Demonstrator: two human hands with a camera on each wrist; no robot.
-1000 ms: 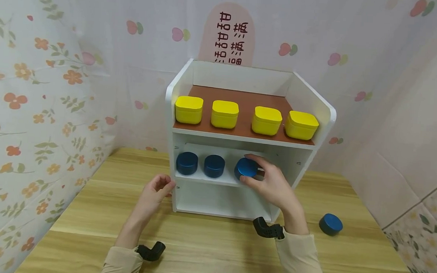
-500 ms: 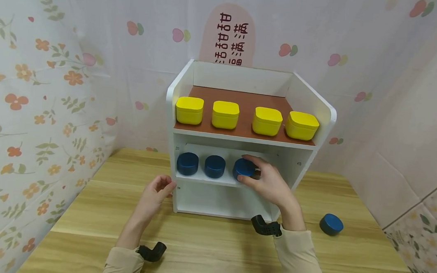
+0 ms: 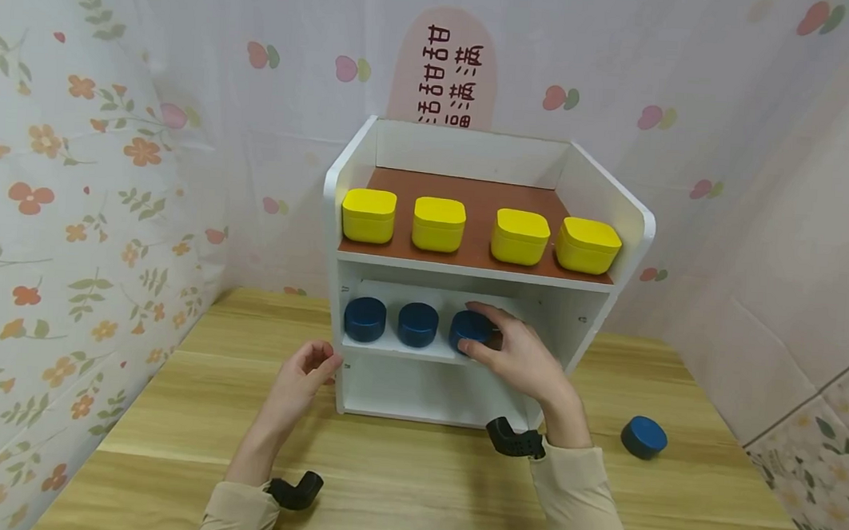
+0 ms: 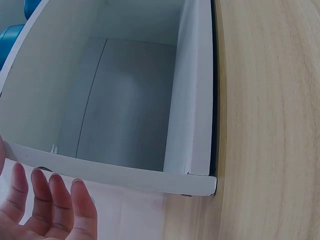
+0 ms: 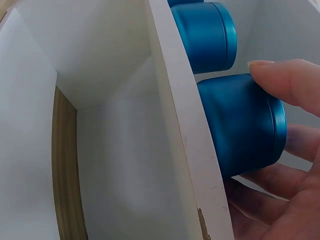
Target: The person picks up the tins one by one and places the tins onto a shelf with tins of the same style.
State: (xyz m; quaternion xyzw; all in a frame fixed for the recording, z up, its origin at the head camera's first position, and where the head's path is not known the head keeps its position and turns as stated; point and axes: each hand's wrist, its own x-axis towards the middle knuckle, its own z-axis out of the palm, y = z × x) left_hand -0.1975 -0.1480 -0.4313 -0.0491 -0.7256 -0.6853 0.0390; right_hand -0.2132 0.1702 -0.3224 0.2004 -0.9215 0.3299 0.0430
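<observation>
My right hand [image 3: 524, 354] grips a round blue tin [image 3: 468, 332] at the right of the middle shelf, thumb in front and fingers behind. In the right wrist view this tin [image 5: 245, 125] stands upright at the shelf's front edge, its lid between thumb and fingers. To its left on the same shelf are a second blue tin [image 3: 417, 325] and a third blue tin [image 3: 365, 319]. Beside the left side panel of the white shelf unit [image 3: 338, 372] is my left hand [image 3: 308, 371], fingers loosely bent, fingertips right at the panel's front edge, holding nothing.
Several yellow square tins [image 3: 438, 224] line the front of the brown top shelf [image 3: 464, 189]. Another blue tin [image 3: 644, 437] lies on the wooden table [image 3: 413, 488] right of the unit. Patterned curtains [image 3: 278, 169] hang behind and to the left.
My right hand has shifted slightly left and down with the blue tin, which was tilted and now sits level on the middle shelf. My left hand has stayed in place.
</observation>
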